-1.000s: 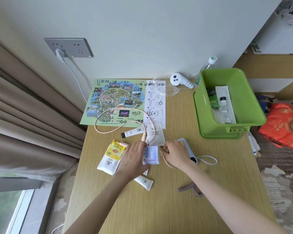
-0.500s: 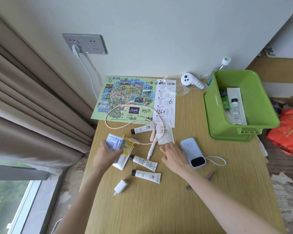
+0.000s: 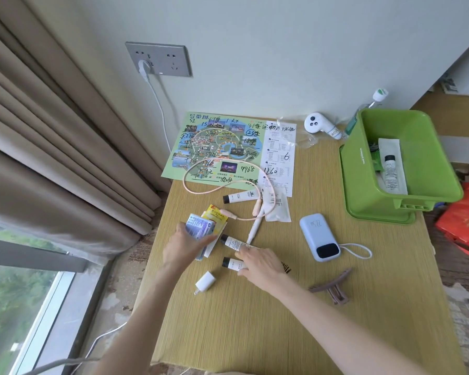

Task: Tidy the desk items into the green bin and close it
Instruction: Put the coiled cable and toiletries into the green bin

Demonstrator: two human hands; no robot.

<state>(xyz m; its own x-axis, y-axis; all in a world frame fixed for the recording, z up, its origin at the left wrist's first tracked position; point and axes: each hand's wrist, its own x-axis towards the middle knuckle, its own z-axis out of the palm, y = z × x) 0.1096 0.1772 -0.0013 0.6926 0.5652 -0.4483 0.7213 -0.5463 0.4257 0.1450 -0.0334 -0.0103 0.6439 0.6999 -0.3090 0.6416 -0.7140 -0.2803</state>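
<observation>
The green bin stands open at the desk's back right, a white tube and sachets lying inside. My left hand holds a small blue-and-white packet at the desk's left edge, above a yellow packet and a white sachet. My right hand lies palm down over two white tubes with black caps, fingers touching them, closed on nothing I can see. A third tube, a pink cable, a white pen and a blue power bank lie nearby.
A white charger plug and a brown hair claw lie near the front. A map sheet and a receipt lie at the back, with a white handheld device and a bottle by the wall. Curtains hang left; a red bag lies right.
My left hand carried the blue-and-white packet from the desk's middle to its left edge. My right hand moved from the brush near the power bank onto the two tubes. The camera swung left.
</observation>
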